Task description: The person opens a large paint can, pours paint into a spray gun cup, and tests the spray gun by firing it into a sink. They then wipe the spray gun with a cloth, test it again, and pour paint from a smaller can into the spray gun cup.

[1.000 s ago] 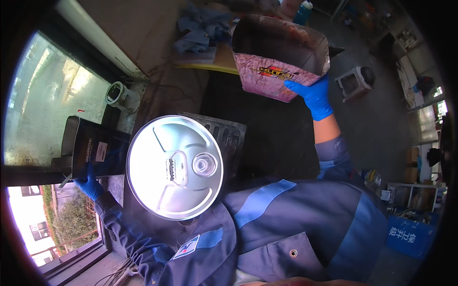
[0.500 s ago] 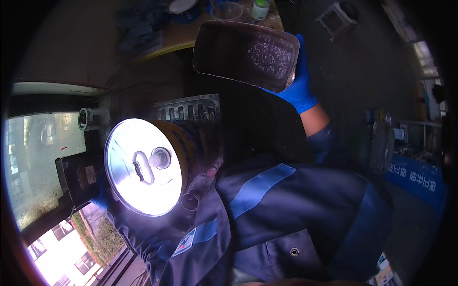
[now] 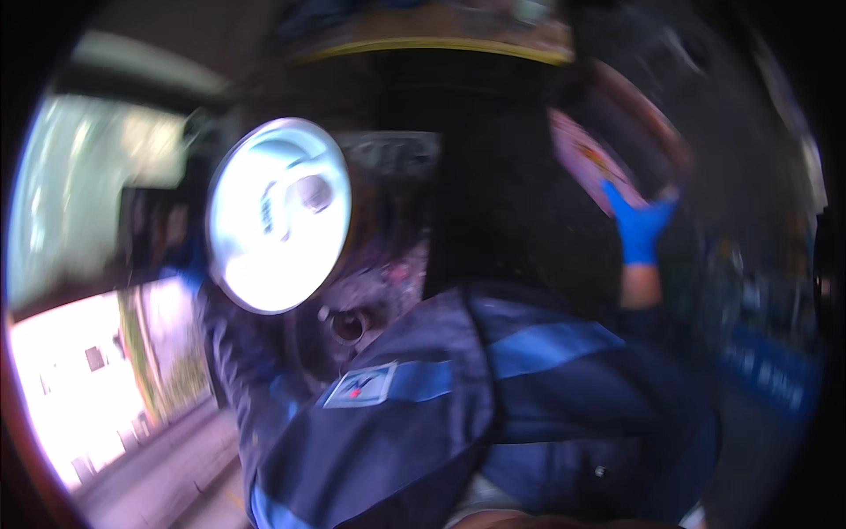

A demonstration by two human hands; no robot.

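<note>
My right hand [image 3: 641, 225], in a blue glove, grips the rim of an open rectangular tin [image 3: 586, 150] at the upper right. The tin is tilted, with a dark inside and a pinkish outer side, and is blurred by motion. Left of centre stands a large drum [image 3: 251, 269] with a bright round metal top, a carrying handle and a round cap. Just left of it, only a bit of my gloved left hand [image 3: 188, 273] shows, beside a dark boxy container [image 3: 159, 220]. Its fingers are hidden, so I cannot tell whether it holds anything.
A table [image 3: 432, 44] with a yellow edge and blurred items stands at the far side. A grey slotted metal piece [image 3: 392, 150] lies behind the drum, and a short pipe end [image 3: 350, 326] is near its right side. Windows line the left. A blue panel [image 3: 771, 370] stands at right.
My right hand has carried the tin to the right and tilted it, so its pinkish outer side shows. The view has shifted; the drum appears higher in it.
</note>
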